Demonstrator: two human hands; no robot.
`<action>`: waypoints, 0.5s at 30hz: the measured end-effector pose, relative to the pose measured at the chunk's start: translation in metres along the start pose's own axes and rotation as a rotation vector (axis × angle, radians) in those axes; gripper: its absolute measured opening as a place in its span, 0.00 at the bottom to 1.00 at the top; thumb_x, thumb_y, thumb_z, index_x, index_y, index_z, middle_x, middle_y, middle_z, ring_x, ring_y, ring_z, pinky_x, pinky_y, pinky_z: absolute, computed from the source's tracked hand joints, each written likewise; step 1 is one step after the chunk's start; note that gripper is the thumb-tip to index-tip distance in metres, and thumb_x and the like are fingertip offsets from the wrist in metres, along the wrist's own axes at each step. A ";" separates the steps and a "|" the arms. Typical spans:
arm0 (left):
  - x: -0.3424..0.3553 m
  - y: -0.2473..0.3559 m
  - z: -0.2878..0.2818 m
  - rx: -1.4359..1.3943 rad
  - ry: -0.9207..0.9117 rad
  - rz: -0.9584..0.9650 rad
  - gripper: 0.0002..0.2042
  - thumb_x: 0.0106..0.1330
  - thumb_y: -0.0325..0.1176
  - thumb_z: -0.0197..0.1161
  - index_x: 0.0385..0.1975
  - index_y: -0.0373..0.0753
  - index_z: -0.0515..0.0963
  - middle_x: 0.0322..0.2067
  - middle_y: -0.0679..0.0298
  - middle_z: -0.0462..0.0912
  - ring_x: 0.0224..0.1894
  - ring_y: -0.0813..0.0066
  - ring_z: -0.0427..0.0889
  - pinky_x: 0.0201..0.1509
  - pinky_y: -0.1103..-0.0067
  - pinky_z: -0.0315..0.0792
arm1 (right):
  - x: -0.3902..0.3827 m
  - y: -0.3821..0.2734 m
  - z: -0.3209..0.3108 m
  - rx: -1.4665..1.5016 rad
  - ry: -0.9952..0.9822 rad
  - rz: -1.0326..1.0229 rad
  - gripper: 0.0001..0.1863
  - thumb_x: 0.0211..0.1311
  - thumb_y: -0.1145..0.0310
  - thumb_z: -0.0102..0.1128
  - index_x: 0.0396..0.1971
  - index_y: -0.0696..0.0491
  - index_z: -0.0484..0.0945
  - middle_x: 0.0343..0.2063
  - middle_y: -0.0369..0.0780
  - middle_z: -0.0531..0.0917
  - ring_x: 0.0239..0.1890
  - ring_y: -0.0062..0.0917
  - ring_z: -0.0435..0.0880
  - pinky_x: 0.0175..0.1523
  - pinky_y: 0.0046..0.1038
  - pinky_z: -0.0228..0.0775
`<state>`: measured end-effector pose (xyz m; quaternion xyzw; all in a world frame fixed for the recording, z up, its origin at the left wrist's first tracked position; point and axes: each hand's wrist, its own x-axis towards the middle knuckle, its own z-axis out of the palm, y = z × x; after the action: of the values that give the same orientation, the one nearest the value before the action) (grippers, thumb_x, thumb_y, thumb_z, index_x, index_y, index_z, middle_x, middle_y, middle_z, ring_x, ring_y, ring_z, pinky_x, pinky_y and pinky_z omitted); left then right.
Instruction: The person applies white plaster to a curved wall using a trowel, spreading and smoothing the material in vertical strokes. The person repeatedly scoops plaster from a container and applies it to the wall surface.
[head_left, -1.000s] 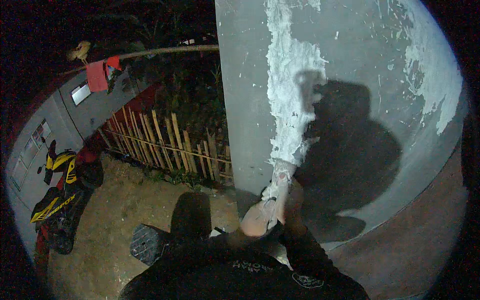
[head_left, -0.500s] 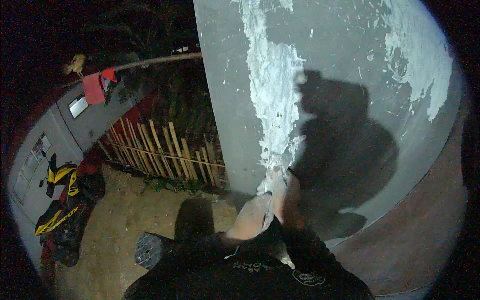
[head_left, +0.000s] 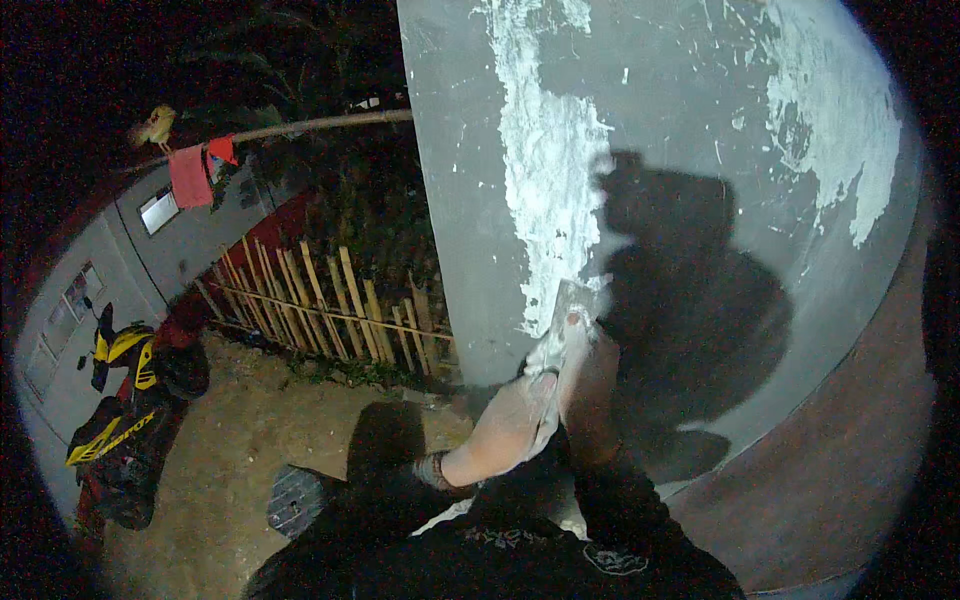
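In front of me is a grey wall (head_left: pixel 455 180) with a rough white patch of paste (head_left: pixel 550 200) down it. My right hand (head_left: pixel 590 385) grips a putty knife (head_left: pixel 578 298), its paste-smeared blade at the lower end of that patch. My left hand (head_left: pixel 500 425), white with paste, is closed on a narrow paste-covered tool (head_left: pixel 545 410) close against the right hand; the tool's exact shape is unclear. Both dark sleeves come in from below.
At left stands a black and yellow scooter (head_left: pixel 115 440) beside a building (head_left: pixel 140 240). Behind are a bamboo fence (head_left: pixel 320 305) and a pole (head_left: pixel 330 122) with red cloths (head_left: pixel 190 175) and a bird (head_left: pixel 155 130). A dark, stool-like object (head_left: pixel 300 500) is on the dirt ground (head_left: pixel 230 440).
Both hands and their tools have moved up and a little to the right along the white patch. More of my left wrist shows below. The view has shifted slightly.
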<state>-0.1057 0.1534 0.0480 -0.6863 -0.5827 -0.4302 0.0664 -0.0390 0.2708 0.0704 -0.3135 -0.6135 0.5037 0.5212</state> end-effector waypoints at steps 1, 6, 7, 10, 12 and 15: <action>0.001 -0.002 0.002 0.000 -0.013 -0.012 0.15 0.68 0.28 0.58 0.51 0.29 0.70 0.35 0.48 0.77 0.35 0.45 0.77 0.39 0.59 0.72 | 0.000 -0.001 0.000 0.002 -0.008 -0.017 0.18 0.76 0.61 0.54 0.31 0.61 0.79 0.24 0.34 0.78 0.30 0.21 0.71 0.37 0.30 0.67; 0.002 -0.007 0.006 -0.032 -0.039 -0.071 0.18 0.68 0.31 0.59 0.54 0.29 0.70 0.39 0.46 0.77 0.39 0.46 0.78 0.43 0.61 0.73 | 0.004 -0.008 -0.001 0.032 -0.003 0.001 0.18 0.76 0.62 0.53 0.31 0.60 0.79 0.24 0.34 0.77 0.29 0.20 0.71 0.36 0.29 0.66; 0.004 -0.007 0.006 -0.129 -0.179 -0.235 0.21 0.66 0.30 0.62 0.56 0.27 0.70 0.42 0.45 0.78 0.41 0.44 0.78 0.45 0.60 0.73 | 0.004 -0.009 0.000 0.037 0.006 -0.004 0.18 0.77 0.62 0.53 0.31 0.60 0.79 0.24 0.33 0.77 0.29 0.20 0.71 0.36 0.29 0.66; 0.006 -0.006 0.000 -0.063 -0.109 -0.140 0.27 0.63 0.29 0.66 0.61 0.25 0.69 0.48 0.41 0.79 0.45 0.42 0.78 0.47 0.58 0.73 | 0.007 -0.015 0.001 0.038 -0.007 -0.070 0.18 0.77 0.62 0.53 0.30 0.60 0.78 0.24 0.33 0.77 0.29 0.19 0.70 0.35 0.29 0.66; 0.007 -0.004 -0.005 0.071 -0.111 -0.049 0.26 0.63 0.29 0.66 0.60 0.26 0.70 0.46 0.42 0.79 0.45 0.43 0.78 0.47 0.59 0.73 | 0.007 -0.018 0.004 0.049 -0.048 -0.092 0.18 0.77 0.63 0.53 0.30 0.60 0.78 0.24 0.33 0.77 0.29 0.19 0.70 0.35 0.29 0.66; 0.004 -0.003 -0.011 0.006 -0.103 -0.116 0.23 0.63 0.28 0.65 0.58 0.27 0.72 0.46 0.43 0.79 0.45 0.43 0.79 0.47 0.59 0.73 | 0.005 -0.018 0.009 0.054 -0.024 -0.090 0.18 0.77 0.63 0.53 0.30 0.60 0.78 0.24 0.32 0.77 0.29 0.19 0.70 0.35 0.29 0.65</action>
<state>-0.1144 0.1505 0.0560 -0.6725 -0.6255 -0.3955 0.0133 -0.0467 0.2674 0.0893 -0.2652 -0.6192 0.4997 0.5445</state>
